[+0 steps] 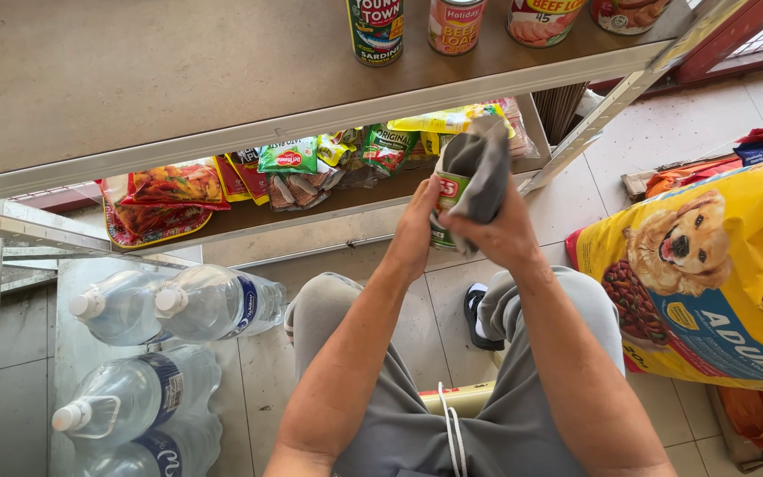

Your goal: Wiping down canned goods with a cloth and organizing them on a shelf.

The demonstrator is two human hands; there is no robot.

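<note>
Head view looked down on both hands raised together in front of the knees. The left hand (419,231) was wrapped around a tin can (449,205) with a green, white and red label, fingers closed on its near side. The right hand (498,231) gripped a dark grey cloth (480,172) and pressed it over the top and far side of that can, so the two hands nearly touched around it. Just beyond the hands ran a lower shelf (328,210) crowded with bright snack packets (286,157). Above that, farther from the hands, a brown upper shelf (134,79) carried a row of tins (457,25) along its far edge. Well to the left of the left hand, clear water bottles (214,302) with white caps lay on the tiled floor. Close to the right of the right hand stood a big yellow bag of dog food (708,283) with a dog pictured on it. Under the forearms were grey shorts (417,424) and one sandalled foot (480,320).
</note>
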